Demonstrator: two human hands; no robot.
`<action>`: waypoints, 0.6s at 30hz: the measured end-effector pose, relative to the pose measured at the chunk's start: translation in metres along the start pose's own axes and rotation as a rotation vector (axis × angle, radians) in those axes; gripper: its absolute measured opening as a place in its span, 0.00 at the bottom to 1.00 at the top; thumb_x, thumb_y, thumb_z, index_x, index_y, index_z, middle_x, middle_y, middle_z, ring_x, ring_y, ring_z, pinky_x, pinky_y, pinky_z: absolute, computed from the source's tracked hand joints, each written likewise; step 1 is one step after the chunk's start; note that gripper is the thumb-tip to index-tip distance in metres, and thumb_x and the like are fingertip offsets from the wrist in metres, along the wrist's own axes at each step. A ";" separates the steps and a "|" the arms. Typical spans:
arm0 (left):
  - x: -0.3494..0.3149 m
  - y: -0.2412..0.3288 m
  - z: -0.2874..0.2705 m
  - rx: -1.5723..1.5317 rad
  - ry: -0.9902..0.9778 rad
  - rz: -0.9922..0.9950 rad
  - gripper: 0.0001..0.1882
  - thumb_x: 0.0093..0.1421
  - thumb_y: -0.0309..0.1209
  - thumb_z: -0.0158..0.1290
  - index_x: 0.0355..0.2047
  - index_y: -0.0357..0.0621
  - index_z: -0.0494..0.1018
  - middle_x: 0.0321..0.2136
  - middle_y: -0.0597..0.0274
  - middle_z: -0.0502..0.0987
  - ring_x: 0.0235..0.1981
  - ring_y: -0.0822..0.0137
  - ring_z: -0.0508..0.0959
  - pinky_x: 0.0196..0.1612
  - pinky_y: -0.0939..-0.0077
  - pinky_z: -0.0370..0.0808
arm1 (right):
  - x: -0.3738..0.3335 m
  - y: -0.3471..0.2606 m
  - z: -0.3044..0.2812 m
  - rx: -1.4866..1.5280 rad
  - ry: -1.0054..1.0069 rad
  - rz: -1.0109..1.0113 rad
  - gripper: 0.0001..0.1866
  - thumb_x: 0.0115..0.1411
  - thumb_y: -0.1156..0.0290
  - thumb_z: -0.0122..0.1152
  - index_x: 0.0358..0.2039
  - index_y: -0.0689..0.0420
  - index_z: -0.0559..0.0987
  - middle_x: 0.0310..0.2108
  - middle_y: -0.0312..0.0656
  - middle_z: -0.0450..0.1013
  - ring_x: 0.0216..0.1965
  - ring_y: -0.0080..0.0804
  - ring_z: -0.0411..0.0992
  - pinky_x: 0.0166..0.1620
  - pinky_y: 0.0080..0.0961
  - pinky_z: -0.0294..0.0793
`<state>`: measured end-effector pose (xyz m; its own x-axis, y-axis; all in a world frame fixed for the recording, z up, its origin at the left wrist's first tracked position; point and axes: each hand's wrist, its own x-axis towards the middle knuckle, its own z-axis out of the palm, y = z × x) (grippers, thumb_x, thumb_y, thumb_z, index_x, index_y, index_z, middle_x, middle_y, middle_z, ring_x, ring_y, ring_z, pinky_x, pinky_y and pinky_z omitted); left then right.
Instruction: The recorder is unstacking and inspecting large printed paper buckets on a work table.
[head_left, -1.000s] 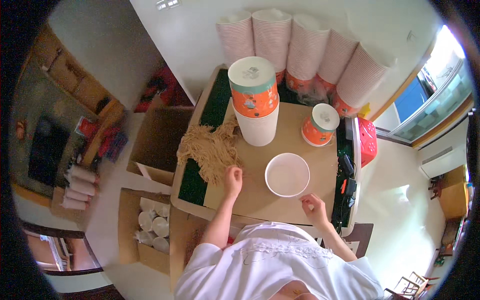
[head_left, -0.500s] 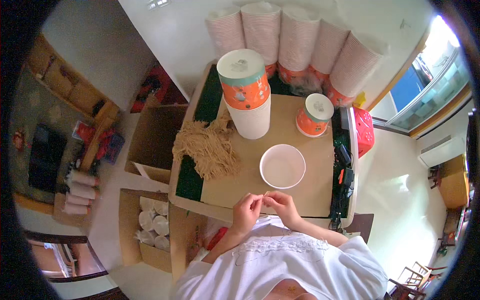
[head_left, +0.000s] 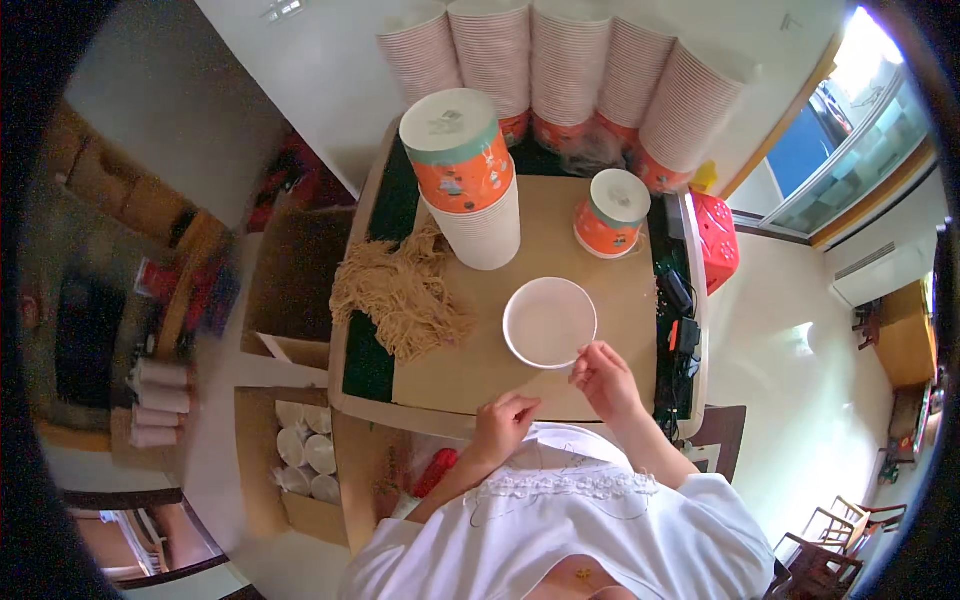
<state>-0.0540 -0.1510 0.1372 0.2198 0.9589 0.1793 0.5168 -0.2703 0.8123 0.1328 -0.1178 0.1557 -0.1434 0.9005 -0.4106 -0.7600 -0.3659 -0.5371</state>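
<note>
While right hand bends near white bowl, left hand curls; cannot tell if either grips.

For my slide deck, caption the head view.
Right hand by an open cup, left hand near the front edge of the table; tan strands and a cup stack beyond.

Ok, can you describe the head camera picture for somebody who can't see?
A person's right hand is by the rim of an open white bowl; the left hand is nearby. Tangled tan strands lie left, with overturned orange cups behind.
</note>
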 end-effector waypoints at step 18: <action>0.010 -0.011 0.005 -0.063 -0.323 0.255 0.08 0.49 0.30 0.53 0.30 0.44 0.74 0.25 0.58 0.73 0.27 0.58 0.74 0.30 0.71 0.71 | -0.001 -0.034 0.009 -0.395 -0.121 -0.171 0.10 0.62 0.66 0.41 0.31 0.58 0.68 0.16 0.29 0.52 0.15 0.15 0.48 0.19 0.13 0.47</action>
<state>-0.0534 -0.1389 0.1276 0.5880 0.7827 0.2041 0.3628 -0.4808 0.7983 0.1530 -0.1040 0.1807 -0.1282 0.9682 -0.2148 -0.4822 -0.2501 -0.8396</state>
